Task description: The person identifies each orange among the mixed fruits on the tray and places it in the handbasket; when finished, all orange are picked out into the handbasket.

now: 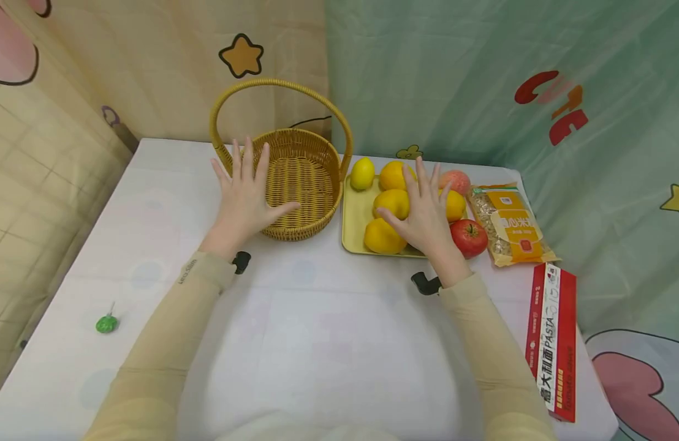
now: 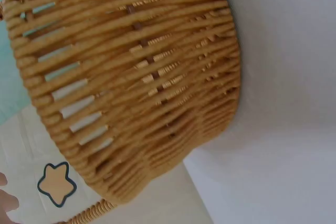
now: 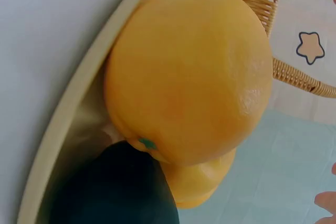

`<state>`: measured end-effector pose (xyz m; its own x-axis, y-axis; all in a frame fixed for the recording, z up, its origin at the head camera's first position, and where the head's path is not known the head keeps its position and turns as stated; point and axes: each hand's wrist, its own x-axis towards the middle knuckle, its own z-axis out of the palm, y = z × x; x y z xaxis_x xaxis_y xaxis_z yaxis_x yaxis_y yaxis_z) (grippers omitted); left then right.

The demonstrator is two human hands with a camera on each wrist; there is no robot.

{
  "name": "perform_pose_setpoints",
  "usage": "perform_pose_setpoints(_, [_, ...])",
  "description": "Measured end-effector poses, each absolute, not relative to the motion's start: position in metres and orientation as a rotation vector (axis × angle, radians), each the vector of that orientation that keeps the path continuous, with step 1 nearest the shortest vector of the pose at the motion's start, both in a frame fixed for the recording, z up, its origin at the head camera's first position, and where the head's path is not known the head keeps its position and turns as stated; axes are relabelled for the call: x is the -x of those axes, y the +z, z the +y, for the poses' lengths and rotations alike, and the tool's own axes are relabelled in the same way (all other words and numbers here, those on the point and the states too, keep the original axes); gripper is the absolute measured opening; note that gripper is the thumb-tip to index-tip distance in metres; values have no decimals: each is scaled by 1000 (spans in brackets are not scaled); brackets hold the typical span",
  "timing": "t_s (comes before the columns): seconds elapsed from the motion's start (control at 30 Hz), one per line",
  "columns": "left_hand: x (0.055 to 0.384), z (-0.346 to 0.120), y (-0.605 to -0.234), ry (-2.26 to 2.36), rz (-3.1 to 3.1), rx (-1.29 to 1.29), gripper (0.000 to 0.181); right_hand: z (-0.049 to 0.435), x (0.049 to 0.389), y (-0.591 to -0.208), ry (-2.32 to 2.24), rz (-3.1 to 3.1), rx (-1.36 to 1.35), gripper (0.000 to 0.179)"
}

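Basket and tray stand side by side on the worktop. Your left hand, its grip spread wide, is over the basket's left side; your right hand, its grip likewise spread, is over the tray. You hold nothing; whether either hand touches anything cannot be told. The oranges and lemon lie on the tray, none in the basket. No step therefore appears done, and all the handling seems left to you

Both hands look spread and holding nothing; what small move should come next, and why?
Probably bring the right hand to the front orange: it is spread near that fruit at the tray, gripping nothing, and bare weave shows inside the basket.
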<state>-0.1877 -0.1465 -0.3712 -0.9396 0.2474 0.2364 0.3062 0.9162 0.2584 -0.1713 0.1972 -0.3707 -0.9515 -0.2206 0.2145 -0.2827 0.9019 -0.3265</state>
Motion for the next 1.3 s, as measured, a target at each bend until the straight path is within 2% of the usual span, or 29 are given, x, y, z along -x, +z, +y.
perform_pose_setpoints(0.4, [182,-172,-379,-628,-2906,344,115,195,161,-382,665,-2907,-466,97])
perform_pose_setpoints(0.63, [177,-190,-389,-926,-2841,233,103,195,153,-390,766,-2922,-539,94])
perform_pose_setpoints(0.87, [173,-201,-396,-1157,-2861,93,94,194,142,-394,851,-2989,-488,94])
perform_pose_setpoints(1.3, [176,-201,-411,-1472,-2875,6,79,198,135,-403,957,-3007,-404,89])
